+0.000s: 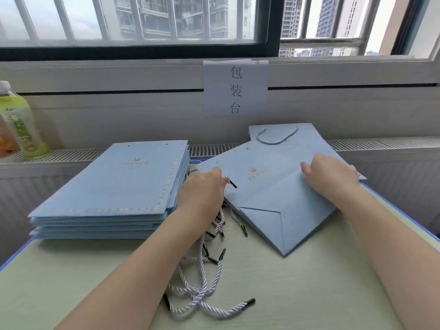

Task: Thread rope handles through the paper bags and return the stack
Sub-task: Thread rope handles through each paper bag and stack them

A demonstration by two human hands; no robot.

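Landmark: the flat bag [273,194], a light blue paper bag lying flat on the pale desk [297,294], turned at an angle, folded bottom pointing toward the person, crown logo and two punched holes toward the window. Left hand [204,186] sits at the flat bag's left edge; its fingers [220,178] are curled and pinch a rope end whose black tip [232,184] pokes out over the blue paper, near the holes but not through one. Right hand [331,172] lies on the flat bag's right part, fingers fairly straight and pressed to the paper, nothing held inside them. Behind the flat bag, partly covered by it, lies a finished bag [307,139] with a blue rope handle [276,136] looped across its top. Left of the flat bag stands the stack of bags [112,186], same blue paper, gold border, squared up and several bags deep, top bag showing two bare holes. Just beside the flat bag's near left edge, under and around the left forearm, a loose pile of ropes [204,282] spreads over the desk: white twisted cords with black tips, tangled, a few tips touching the flat bag's edge. Far left of the stack, a green drink bottle [21,122] stands on the sill. A paper sign [235,88] hangs on the wall behind the flat bag, below the window [133,20].
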